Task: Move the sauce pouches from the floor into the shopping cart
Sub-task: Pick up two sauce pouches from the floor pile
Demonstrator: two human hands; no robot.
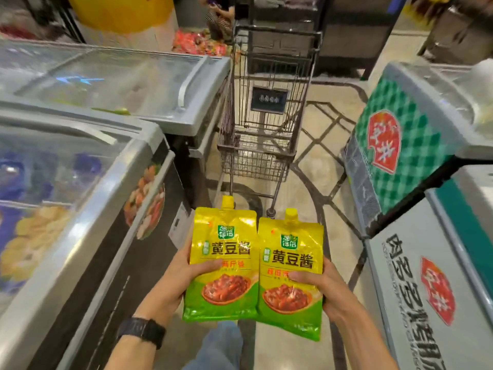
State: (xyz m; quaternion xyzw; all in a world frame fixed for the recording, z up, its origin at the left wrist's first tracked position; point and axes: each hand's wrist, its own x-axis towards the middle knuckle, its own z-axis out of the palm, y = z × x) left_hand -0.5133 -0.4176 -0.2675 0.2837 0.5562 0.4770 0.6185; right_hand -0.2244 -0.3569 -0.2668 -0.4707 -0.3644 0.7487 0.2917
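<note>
Both sauce pouches are held up, well short of the shopping cart [266,108]: left hand [173,279] grasps the left pouch [222,260], right hand [330,292] the right pouch [292,273]. The pinching fingers [208,267] could probably slip on the glossy film, dropping a pouch before the cart.

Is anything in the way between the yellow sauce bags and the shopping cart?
Nothing visible. The left hand holds one sauce pouch, the right hand holds the other sauce pouch, and the shopping cart stands straight ahead. Only bare floor lies between; the freezers sit off to the sides.
</note>
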